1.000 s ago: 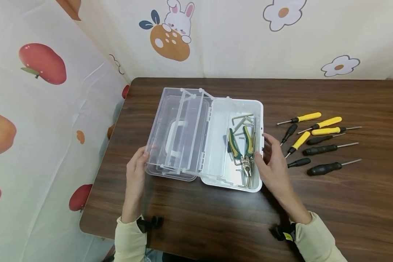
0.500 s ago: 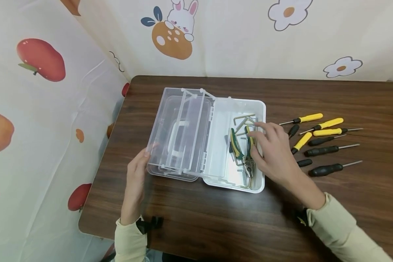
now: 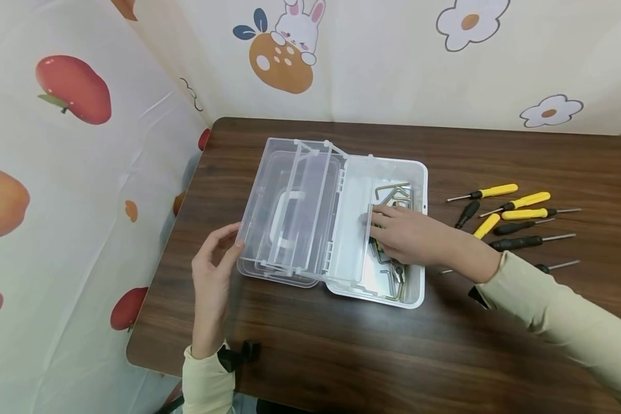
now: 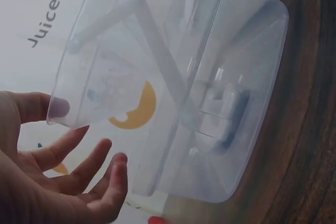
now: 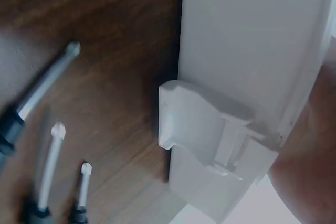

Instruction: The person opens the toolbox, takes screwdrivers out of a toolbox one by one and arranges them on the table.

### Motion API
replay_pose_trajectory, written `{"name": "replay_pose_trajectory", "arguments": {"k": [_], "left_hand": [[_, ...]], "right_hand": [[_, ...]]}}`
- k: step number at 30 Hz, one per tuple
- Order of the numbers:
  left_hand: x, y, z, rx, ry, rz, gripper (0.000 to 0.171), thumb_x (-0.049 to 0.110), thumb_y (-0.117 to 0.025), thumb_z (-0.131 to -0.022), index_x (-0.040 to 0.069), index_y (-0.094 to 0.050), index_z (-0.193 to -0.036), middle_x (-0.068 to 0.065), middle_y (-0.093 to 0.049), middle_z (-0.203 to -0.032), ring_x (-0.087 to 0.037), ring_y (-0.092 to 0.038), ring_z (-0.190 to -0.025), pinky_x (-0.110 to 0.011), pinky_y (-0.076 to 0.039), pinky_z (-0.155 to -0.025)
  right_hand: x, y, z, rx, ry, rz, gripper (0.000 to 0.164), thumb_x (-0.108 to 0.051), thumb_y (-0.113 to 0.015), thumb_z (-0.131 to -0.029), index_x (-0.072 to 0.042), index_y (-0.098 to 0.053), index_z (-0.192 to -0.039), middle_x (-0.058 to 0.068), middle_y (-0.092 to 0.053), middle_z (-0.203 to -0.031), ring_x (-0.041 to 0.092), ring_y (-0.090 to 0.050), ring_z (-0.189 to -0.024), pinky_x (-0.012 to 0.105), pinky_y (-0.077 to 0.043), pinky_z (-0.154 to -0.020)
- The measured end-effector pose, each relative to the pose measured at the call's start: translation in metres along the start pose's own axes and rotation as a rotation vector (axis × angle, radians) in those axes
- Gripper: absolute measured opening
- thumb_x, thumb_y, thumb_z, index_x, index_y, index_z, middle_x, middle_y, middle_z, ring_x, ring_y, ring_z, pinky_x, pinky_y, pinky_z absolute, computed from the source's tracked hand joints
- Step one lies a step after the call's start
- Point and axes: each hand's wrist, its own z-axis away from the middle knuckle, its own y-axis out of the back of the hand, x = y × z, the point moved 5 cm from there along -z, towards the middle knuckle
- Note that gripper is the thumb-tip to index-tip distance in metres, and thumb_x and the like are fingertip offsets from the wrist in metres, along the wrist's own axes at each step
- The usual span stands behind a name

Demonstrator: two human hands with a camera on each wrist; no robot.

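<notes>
A white plastic toolbox lies open, its clear lid folded out to the left. My left hand pinches the lid's near left edge; in the left wrist view, one fingertip shows through the plastic and the other fingers curl loosely beneath. My right hand reaches inside the box, over green-and-yellow pliers. It covers most of their handles, and I cannot tell whether its fingers grip them. Around the pliers lie several hex keys. A strip of clear plastic overlaps the right fingertips.
Right of the box lie several screwdrivers, with yellow handles and black handles; the right forearm passes over some. A white latch sticks out from the box wall. The wooden table ends near a printed curtain.
My right hand has left the box's right edge and moved left, into the box over the pliers. The left hand stays at the lid, its fingers spread farther from the thumb.
</notes>
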Motion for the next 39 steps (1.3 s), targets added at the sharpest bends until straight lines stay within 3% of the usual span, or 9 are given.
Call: {"name": "replay_pose_trajectory", "arguments": {"k": [7,9,17,23,25,30,36,39], "left_hand": [[0.001,-0.004,-0.001,-0.012,0.051,0.042,0.028,0.002,-0.064,-0.100,-0.003,-0.067,-0.128,-0.001,-0.075,-0.110,-0.012,-0.071,-0.093,-0.022,-0.059,-0.075],[0.002,-0.005,-0.001,-0.020,0.056,0.061,0.028,0.001,-0.063,-0.100,-0.004,-0.066,-0.128,-0.001,-0.075,-0.108,-0.010,-0.072,-0.088,-0.023,-0.060,-0.071],[0.004,-0.008,-0.002,-0.074,0.089,0.173,0.031,-0.005,-0.056,-0.101,-0.007,-0.062,-0.131,-0.004,-0.073,-0.110,-0.012,-0.075,-0.088,-0.025,-0.064,-0.070],[0.002,-0.007,-0.002,-0.073,0.121,0.236,0.031,-0.006,-0.057,-0.101,-0.008,-0.062,-0.131,-0.005,-0.073,-0.111,-0.012,-0.075,-0.084,-0.025,-0.064,-0.069],[0.002,-0.007,-0.002,-0.074,0.121,0.245,0.031,-0.006,-0.057,-0.101,-0.008,-0.062,-0.131,-0.006,-0.073,-0.111,-0.013,-0.075,-0.084,-0.025,-0.064,-0.070],[0.001,-0.008,-0.003,-0.080,0.119,0.259,0.030,-0.006,-0.056,-0.101,-0.008,-0.062,-0.130,-0.009,-0.071,-0.113,-0.013,-0.075,-0.081,-0.026,-0.065,-0.069],[-0.001,-0.007,-0.003,-0.071,0.125,0.266,0.029,-0.005,-0.056,-0.101,-0.008,-0.063,-0.129,-0.008,-0.072,-0.111,-0.013,-0.075,-0.080,-0.025,-0.064,-0.067],[-0.001,-0.006,-0.003,-0.067,0.124,0.266,0.029,-0.006,-0.055,-0.101,-0.008,-0.063,-0.129,-0.007,-0.072,-0.111,-0.013,-0.075,-0.081,-0.025,-0.064,-0.067]], "right_hand": [[0.000,-0.003,-0.009,-0.046,0.047,0.058,0.017,-0.012,-0.064,-0.099,-0.004,-0.074,-0.111,0.013,-0.068,-0.136,0.033,-0.058,-0.127,0.053,-0.051,-0.108],[0.002,-0.003,-0.010,-0.064,0.045,0.067,0.020,-0.009,-0.065,-0.098,-0.003,-0.073,-0.114,0.013,-0.067,-0.138,0.034,-0.057,-0.131,0.054,-0.050,-0.109],[0.006,0.000,-0.016,-0.126,0.070,0.067,0.030,-0.002,-0.073,-0.090,-0.005,-0.071,-0.120,0.011,-0.065,-0.135,0.036,-0.056,-0.135,0.056,-0.049,-0.111],[0.008,0.002,-0.017,-0.119,0.068,0.029,0.020,-0.004,-0.072,-0.091,-0.008,-0.073,-0.111,0.011,-0.065,-0.136,0.035,-0.059,-0.134,0.056,-0.050,-0.110],[0.008,0.002,-0.017,-0.121,0.072,0.017,0.018,-0.005,-0.073,-0.091,-0.008,-0.073,-0.108,0.011,-0.065,-0.135,0.036,-0.059,-0.135,0.056,-0.050,-0.110],[0.008,0.000,-0.017,-0.142,0.094,0.023,0.031,-0.010,-0.075,-0.091,-0.008,-0.071,-0.122,0.009,-0.064,-0.134,0.037,-0.058,-0.137,0.058,-0.051,-0.108],[0.006,-0.001,-0.017,-0.119,0.126,0.049,0.025,-0.012,-0.075,-0.091,-0.010,-0.073,-0.117,0.009,-0.065,-0.133,0.037,-0.058,-0.137,0.057,-0.053,-0.105],[0.004,-0.001,-0.017,-0.137,0.134,0.067,0.032,-0.012,-0.074,-0.093,-0.010,-0.072,-0.124,0.010,-0.064,-0.139,0.038,-0.057,-0.139,0.058,-0.051,-0.107]]}}
